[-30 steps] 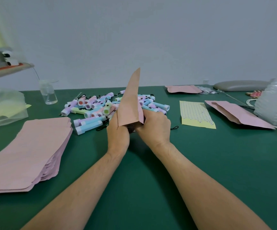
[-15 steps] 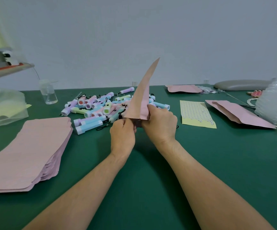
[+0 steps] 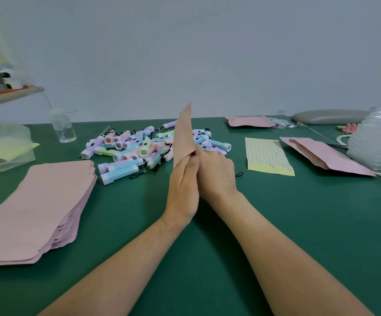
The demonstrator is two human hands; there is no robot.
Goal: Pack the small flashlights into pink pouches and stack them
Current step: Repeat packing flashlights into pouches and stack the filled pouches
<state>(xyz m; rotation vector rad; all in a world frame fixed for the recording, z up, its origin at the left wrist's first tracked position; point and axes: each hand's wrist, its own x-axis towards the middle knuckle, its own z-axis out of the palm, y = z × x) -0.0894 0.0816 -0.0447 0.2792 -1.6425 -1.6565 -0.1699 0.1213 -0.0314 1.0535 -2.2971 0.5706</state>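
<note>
Green matting covered the table [image 3: 321, 224] from the near edge to the pale wall [image 3: 207, 53]. Two bare forearms reached forward over it and met near the middle. The left hand [image 3: 182, 190] and the right hand [image 3: 216, 172] were pressed side by side, and both pinched the lower end of one pink pouch [image 3: 183, 137], thumbs and curled fingers closed on its edges. That pouch stood nearly upright above the hands, its pointed top corner rising in front of the wall; whether anything lay inside it could not be told from this angle. A black cord loop [image 3: 239, 174] lay on the matting just beside the right hand.

To the left, near the front, sat a thick stack of flat pouches [image 3: 36, 208], its edges slightly fanned. Just behind the hands lay the heap of small flashlights [image 3: 144, 149] in pastel blue, purple, pink and green, with black wrist cords tangled among them. To the right of the heap lay a yellow dotted sheet [image 3: 268, 156], and beyond it a loose pouch [image 3: 321, 156] lying flat beside a pile of clear plastic [image 3: 376, 144].

Farther back on the left stood a small clear bottle [image 3: 63, 128] next to a cloudy plastic bag [image 3: 2, 147]. Near the far edge lay another pouch [image 3: 249, 121] and a grey oval pad [image 3: 328, 116].
</note>
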